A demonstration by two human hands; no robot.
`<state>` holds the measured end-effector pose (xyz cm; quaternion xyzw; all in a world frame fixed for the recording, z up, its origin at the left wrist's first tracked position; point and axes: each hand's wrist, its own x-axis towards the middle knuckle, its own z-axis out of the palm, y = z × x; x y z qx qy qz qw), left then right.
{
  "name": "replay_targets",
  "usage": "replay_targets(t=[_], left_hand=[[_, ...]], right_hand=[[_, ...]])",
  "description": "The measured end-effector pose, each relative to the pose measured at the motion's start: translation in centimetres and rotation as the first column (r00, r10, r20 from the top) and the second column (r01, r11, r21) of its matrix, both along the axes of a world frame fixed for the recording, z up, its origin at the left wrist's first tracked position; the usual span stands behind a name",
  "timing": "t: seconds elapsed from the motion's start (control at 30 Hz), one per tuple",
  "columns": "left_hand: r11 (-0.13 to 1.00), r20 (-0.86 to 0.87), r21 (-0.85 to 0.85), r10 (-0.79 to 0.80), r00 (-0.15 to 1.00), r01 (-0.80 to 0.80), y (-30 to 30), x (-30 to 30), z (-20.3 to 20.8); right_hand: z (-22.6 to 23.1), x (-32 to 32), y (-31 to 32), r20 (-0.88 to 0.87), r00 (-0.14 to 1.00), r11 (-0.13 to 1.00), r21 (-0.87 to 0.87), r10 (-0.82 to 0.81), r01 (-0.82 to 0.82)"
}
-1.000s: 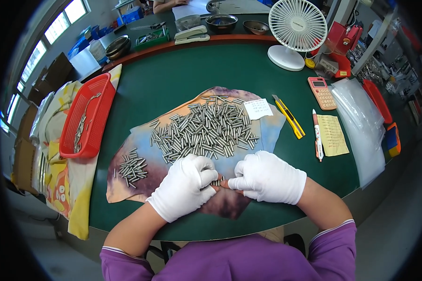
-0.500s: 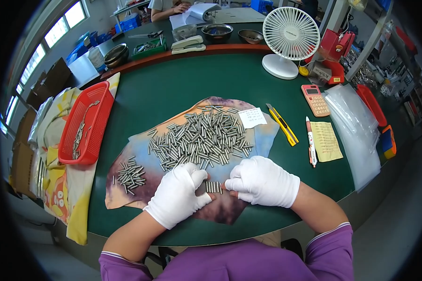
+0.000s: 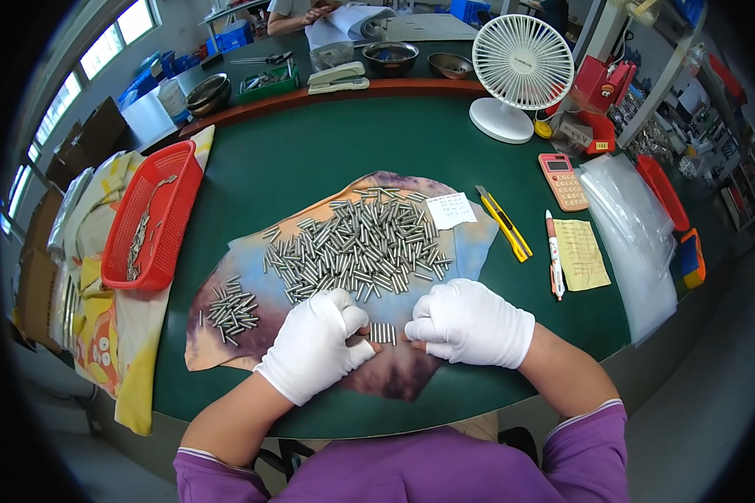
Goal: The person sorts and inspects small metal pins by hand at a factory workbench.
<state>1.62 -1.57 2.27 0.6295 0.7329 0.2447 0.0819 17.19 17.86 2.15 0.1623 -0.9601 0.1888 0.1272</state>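
My short pin row (image 3: pixel 382 334) has my gloved L hand (image 3: pixel 313 342) just L of it, my gloved R hand (image 3: pixel 475 325) just R. Big pin pile (image 3: pixel 356 243) is beyond the row, small pile (image 3: pixel 233 312) L of it, red basket (image 3: pixel 174 222) farther L. Yellow cutter (image 3: pixel 505 225), calc (image 3: pixel 564 184) & fan (image 3: pixel 523 63): beyond it, to R.

The cloth (image 3: pixel 394 373) lies on the table (image 3: pixel 310 142). On the cloth, the large pin pile (image 3: pixel 356 245) sits behind the pin row (image 3: pixel 382 334), the small pin pile (image 3: pixel 232 312) left of both. The pin row lies between the left hand (image 3: pixel 315 344) and the right hand (image 3: pixel 474 323). The basket (image 3: pixel 176 225) rests on the towel (image 3: pixel 134 390), left of the cloth; the cutter (image 3: pixel 507 226) and calculator (image 3: pixel 565 183), right
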Motion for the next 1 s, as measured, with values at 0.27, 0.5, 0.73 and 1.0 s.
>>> replay_targets(t=[0.27,0.5,0.73,1.0], left_hand=[[0.998,0.027,0.045,-0.044,0.999,0.043,0.4,-0.2,0.2],[0.996,0.046,0.046,-0.078,0.996,0.075,0.4,0.2,0.1],[0.980,0.069,0.054,-0.193,0.979,0.189,0.5,0.8,0.0],[0.983,0.042,0.185,0.000,0.999,-0.008,0.5,0.5,-0.1]], right_hand=[[0.4,-0.1,0.5,0.028,1.000,0.999,0.034,-0.004,0.003],[0.9,0.2,0.5,0.048,0.999,0.999,0.042,-0.022,0.020],[1.7,0.7,1.1,0.007,0.998,0.998,0.007,-0.058,0.058],[1.1,0.6,1.0,0.058,0.998,1.000,-0.019,-0.009,0.010]])
